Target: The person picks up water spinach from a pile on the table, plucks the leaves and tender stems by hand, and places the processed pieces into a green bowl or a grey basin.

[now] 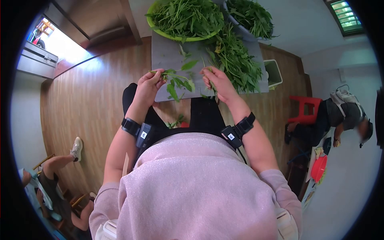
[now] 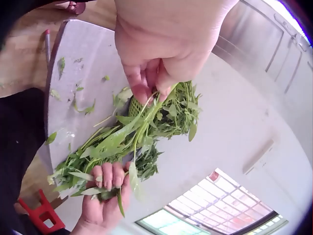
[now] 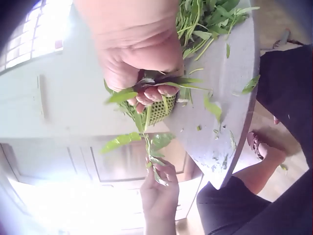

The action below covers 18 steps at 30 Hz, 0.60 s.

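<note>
Two hands work leafy green stems above the near edge of a grey tabletop point(image 1: 164, 56). The left hand point(image 1: 151, 86), thumb and fingers nearly closed, pinches a leafy sprig point(image 1: 178, 82); the right hand point(image 1: 220, 84), fingers curled inward, grips a small bunch of leafy stems point(image 3: 146, 120). The step in hand is judged to be parting stems by hand; whether a stem joins the two grips is hard to tell. The next move calls for a firm pinch at a chosen point on the stem, the leaves kept free. Beyond the hands stand a yellow-green basket point(image 1: 188, 39) and a second basin point(image 1: 237, 25), both filled with greens. A loose heap point(image 1: 240, 62) lies just beside the right hand, limiting outward travel there; the left hand has more room, between basket and near edge.
</note>
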Motion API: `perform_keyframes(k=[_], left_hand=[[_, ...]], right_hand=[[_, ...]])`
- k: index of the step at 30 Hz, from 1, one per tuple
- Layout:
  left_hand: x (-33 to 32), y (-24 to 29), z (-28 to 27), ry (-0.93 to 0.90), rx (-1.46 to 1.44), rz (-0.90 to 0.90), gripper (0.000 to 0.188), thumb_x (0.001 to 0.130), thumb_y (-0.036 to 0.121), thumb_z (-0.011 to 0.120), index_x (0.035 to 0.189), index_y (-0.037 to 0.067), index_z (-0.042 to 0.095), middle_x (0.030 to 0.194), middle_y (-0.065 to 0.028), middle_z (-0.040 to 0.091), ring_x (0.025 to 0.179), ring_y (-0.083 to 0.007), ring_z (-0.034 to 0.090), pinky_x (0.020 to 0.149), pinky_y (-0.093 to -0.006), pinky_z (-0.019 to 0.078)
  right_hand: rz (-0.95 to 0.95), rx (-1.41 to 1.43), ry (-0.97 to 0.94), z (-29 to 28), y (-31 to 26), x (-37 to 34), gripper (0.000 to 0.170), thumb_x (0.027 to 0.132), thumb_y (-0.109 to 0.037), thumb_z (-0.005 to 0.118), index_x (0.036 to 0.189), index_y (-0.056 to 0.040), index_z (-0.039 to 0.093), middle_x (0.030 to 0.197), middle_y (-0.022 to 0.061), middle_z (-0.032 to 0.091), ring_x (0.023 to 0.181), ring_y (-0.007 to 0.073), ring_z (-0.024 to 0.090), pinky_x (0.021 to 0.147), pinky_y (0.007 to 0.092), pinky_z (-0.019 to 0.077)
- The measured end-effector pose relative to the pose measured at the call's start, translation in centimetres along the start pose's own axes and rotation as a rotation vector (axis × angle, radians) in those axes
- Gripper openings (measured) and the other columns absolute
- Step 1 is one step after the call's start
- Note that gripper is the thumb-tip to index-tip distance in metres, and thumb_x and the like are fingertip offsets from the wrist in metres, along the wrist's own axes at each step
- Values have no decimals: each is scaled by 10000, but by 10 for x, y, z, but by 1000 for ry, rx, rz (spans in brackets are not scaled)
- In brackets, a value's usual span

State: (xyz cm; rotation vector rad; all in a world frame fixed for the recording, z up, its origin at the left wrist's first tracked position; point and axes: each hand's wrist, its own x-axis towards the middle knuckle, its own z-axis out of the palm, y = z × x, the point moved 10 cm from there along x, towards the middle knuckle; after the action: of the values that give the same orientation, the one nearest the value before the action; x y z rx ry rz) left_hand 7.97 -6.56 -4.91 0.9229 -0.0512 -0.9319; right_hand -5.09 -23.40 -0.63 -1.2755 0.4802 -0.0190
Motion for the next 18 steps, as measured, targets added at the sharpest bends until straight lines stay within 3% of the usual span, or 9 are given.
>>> perform_keyframes(k=[1, 3, 9, 12, 16, 18], left_hand=[[-1, -1, 1, -8, 10, -17, 190, 921, 95, 520, 1068, -10, 579, 1026, -66, 582, 895, -142, 570, 812, -253, 468], [0, -5, 1, -22, 31, -30, 188, 921, 93, 521, 1065, -10, 584, 1029, -63, 588, 888, -137, 570, 806, -251, 469], [-2, -11, 6, -42, 38, -54, 178, 920, 83, 520, 1050, -12, 596, 1038, -61, 602, 864, -122, 569, 793, -247, 474], [-1, -16, 4, -50, 37, -63, 174, 919, 86, 523, 1042, -12, 598, 1042, -64, 601, 851, -117, 566, 794, -247, 477], [-3, -18, 9, -35, 8, -50, 165, 921, 100, 527, 1017, -14, 598, 1044, -66, 596, 843, -114, 560, 797, -248, 480], [0, -20, 13, -26, 1, -44, 175, 920, 101, 528, 1020, -25, 597, 1013, -65, 597, 850, -128, 567, 796, -255, 483]], right_hand=[[5, 1, -1, 8, -1, 0, 199, 911, -238, 548, 991, -65, 604, 860, 8, 616, 772, 88, 555, 681, 230, 416], [-162, -429, -25, 33, -21, 2, 254, 892, -250, 583, 994, -27, 648, 896, 21, 641, 817, 89, 563, 748, 229, 423], [-170, -596, -122, 56, -5, 21, 266, 858, -215, 622, 985, 17, 656, 887, 45, 669, 837, 89, 572, 753, 250, 447], [-195, -770, -67, 56, -8, 20, 243, 857, -183, 613, 991, 16, 654, 879, 46, 669, 827, 83, 574, 737, 247, 455], [-227, -517, 56, 43, 4, 23, 234, 829, -192, 625, 910, 24, 667, 783, 75, 658, 717, 92, 568, 645, 250, 449], [-217, -148, 140, 29, 10, 24, 205, 840, -177, 614, 897, 10, 677, 774, 32, 642, 679, 67, 533, 625, 230, 422]])
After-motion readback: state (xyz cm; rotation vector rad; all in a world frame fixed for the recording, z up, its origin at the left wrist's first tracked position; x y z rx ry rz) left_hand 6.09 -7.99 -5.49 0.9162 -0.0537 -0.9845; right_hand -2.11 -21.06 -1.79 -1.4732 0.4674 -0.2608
